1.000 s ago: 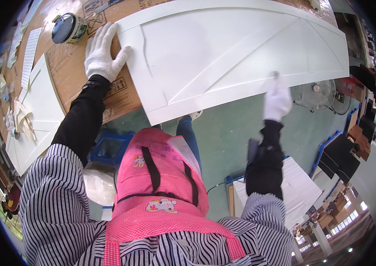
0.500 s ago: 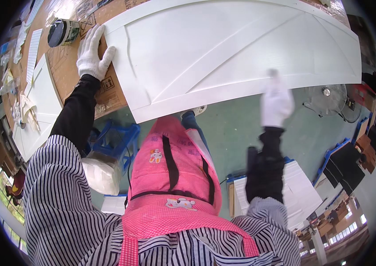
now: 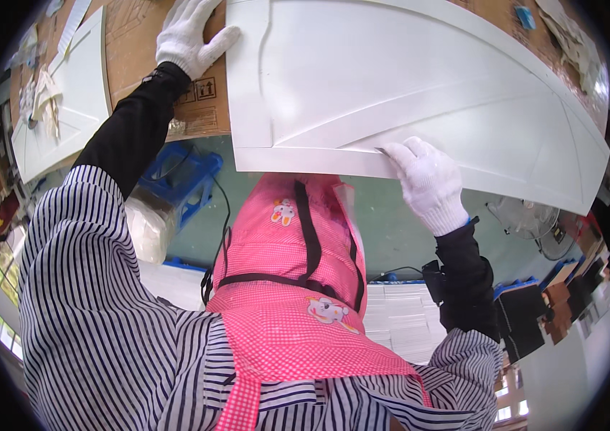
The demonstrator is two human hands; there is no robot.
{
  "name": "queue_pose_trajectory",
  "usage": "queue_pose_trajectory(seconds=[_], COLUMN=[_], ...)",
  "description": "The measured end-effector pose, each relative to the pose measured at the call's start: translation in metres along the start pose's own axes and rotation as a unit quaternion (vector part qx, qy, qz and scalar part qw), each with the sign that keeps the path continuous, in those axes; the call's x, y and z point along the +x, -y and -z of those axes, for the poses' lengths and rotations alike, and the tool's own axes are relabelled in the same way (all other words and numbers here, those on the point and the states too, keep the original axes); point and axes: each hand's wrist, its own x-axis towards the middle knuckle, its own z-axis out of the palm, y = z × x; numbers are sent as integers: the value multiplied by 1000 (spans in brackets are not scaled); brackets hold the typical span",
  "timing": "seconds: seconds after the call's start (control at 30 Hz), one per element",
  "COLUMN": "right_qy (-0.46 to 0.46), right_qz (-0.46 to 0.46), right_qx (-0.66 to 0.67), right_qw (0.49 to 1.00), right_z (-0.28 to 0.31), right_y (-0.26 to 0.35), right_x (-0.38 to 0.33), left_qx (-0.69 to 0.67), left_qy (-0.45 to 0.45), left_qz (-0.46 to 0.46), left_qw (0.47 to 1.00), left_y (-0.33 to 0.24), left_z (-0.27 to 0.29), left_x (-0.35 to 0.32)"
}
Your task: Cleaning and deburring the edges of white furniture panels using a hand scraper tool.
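A large white panel point(image 3: 362, 61) with raised strips, one of them diagonal, lies across the table in front of me. My left hand point(image 3: 190, 36), in a white knitted glove, rests open beside the panel's left end, over the cardboard, with its thumb spread toward the panel edge. At the near edge of the panel is my right hand point(image 3: 428, 179), also gloved. Its fingers are closed on a small thin dark-tipped tool point(image 3: 384, 151), whose tip lies at the foot of the diagonal strip. The rest of that tool is hidden in the glove.
Brown cardboard point(image 3: 132, 50) covers the tabletop. Another white panel point(image 3: 79, 100) lies at the left, with a cream glove point(image 3: 48, 97) on it. Below the table stand a blue plastic stool point(image 3: 193, 176) and, to the right, a fan point(image 3: 524, 217). White boards point(image 3: 405, 316) are stacked behind me.
My right hand has come down and left to the panel's near edge, bringing the tool tip onto the strip. The view has shifted, and the dark-lidded jar has left it.
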Motion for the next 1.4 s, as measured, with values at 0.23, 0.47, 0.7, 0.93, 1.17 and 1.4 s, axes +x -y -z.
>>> queue_pose_trajectory(seconds=[0.23,0.47,0.7,0.93,1.17,1.4], right_qy=[131,199,233,273,154,103], right_qz=[114,146,118,-8,77,189], right_qx=[-45,-161,-213,-91,-5,-211], right_qw=[984,956,941,958,985,953], right_z=[9,25,60,112,81,58], right_y=[22,18,-59,-156,-117,-91], right_x=[54,50,2,-48,-26,-26], left_qx=[-15,-21,5,54,146,145], left_qy=[2,1,-2,9,-94,-113], left_qz=[-25,-19,-20,18,274,289], left_qw=[1000,1000,1000,998,946,940], left_y=[12,17,17,-10,-76,-69], left_z=[1,-2,-4,-3,-51,-39], left_x=[-3,-4,-6,-12,-19,-34])
